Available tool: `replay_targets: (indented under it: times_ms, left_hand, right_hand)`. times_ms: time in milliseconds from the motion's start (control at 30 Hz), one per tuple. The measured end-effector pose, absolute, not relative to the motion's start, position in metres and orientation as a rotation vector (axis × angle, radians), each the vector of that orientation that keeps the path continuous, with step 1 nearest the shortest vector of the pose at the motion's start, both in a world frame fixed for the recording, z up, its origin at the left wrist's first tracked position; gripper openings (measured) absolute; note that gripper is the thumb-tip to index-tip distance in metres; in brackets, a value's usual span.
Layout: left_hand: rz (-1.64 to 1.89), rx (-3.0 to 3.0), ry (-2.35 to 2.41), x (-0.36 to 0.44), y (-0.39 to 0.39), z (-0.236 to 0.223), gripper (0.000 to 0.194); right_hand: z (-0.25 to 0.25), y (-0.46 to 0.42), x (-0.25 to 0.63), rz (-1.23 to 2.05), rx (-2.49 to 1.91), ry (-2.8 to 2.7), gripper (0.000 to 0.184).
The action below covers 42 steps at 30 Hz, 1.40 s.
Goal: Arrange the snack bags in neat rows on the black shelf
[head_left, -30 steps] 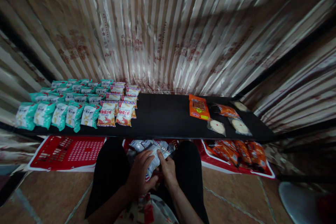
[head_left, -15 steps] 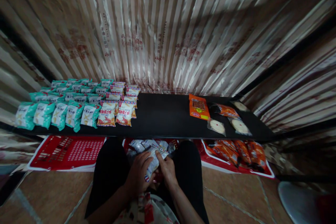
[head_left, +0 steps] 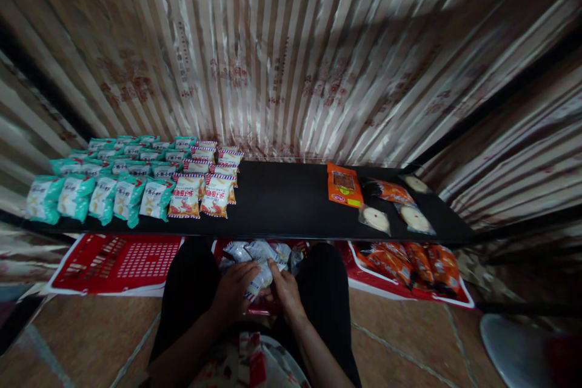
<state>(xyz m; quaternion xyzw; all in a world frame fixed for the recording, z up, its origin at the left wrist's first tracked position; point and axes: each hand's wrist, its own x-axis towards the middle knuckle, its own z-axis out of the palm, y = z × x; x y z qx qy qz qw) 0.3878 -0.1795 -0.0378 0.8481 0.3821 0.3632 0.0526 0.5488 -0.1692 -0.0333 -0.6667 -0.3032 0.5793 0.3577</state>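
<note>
Between my knees, my left hand (head_left: 237,286) and my right hand (head_left: 285,288) are both closed on one snack bag (head_left: 260,279), pale with a striped edge. The left fingers lie over its left side; the right thumb rests on its top right, and the other right fingers are partly hidden beneath. Just beyond, several similar bags (head_left: 261,249) fill a red basket (head_left: 219,246) under the shelf edge. Up on the black shelf (head_left: 282,200), white and orange snack bags (head_left: 214,195) with striped edges stand in two columns, beside rows of teal snack bags (head_left: 157,200).
To the right on the shelf lie an orange packet (head_left: 344,185), an orange-and-black bag (head_left: 391,191) and wrapped round white items (head_left: 376,219). Below are a red basket (head_left: 150,260) at left and one with orange bags (head_left: 421,265) at right. A striped curtain (head_left: 282,60) hangs behind.
Both hands and the held bag have shifted slightly, and the bag is turned a little between them. The goods on the shelf have not moved.
</note>
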Motion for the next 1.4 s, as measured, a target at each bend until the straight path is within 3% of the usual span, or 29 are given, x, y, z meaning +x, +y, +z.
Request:
replay_targets:
  times_ms: [233,500,667,1167,1300,1400]
  left_hand:
    - [1.096,2.609,1.170,0.387,-0.173,-0.033,0.037]
    - [1.000,2.502,1.176,0.390,-0.166,-0.019,0.028]
    - [0.967,2.395,1.189,0.391,-0.163,-0.020,0.027]
    - [0.746,2.285,1.141,0.388,-0.149,-0.006,0.022]
    - [0.668,2.242,1.178,0.386,-0.145,-0.005,0.019]
    - [0.602,2.296,1.243,0.385,-0.142,-0.006,0.024]
  right_hand:
    - [-0.030,-0.170,0.551,1.449,-1.769,-0.833,0.045]
    - [-0.030,-0.168,0.558,0.915,-1.892,-1.199,0.056]
    - [-0.027,-0.165,0.560,0.653,-1.621,-1.570,0.032]
    - [0.001,-0.169,0.561,1.271,-1.323,-1.722,0.042]
    - [0.004,-0.171,0.562,1.298,-1.251,-1.798,0.039]
    - [0.000,-0.172,0.559,1.271,-1.297,-1.837,0.047]
